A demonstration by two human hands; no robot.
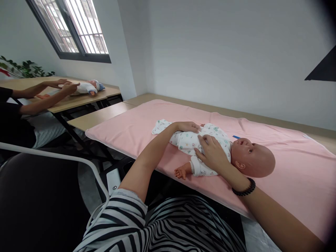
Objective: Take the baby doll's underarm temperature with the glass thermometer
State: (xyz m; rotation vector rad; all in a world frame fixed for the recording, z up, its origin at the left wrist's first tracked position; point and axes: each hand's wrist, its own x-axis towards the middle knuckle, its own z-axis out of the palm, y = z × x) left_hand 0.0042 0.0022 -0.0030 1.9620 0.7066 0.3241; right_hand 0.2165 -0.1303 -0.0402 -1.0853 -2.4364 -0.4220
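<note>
A baby doll lies on its back on a pink blanket, its head toward the right. It wears a white printed outfit, whose lower end lies loose on the left. My left hand rests across the front of the outfit near the waist, fingers stretched out. On the doll's chest lies my right hand, thumb and fingers apart, a dark beaded bracelet at the wrist. One doll hand sticks out of a sleeve near the blanket's front edge.
A small blue strip lies beyond the doll's neck. At another table on the left, a co-worker's hands are at a second doll. A white cable runs past a white power bank near my left elbow.
</note>
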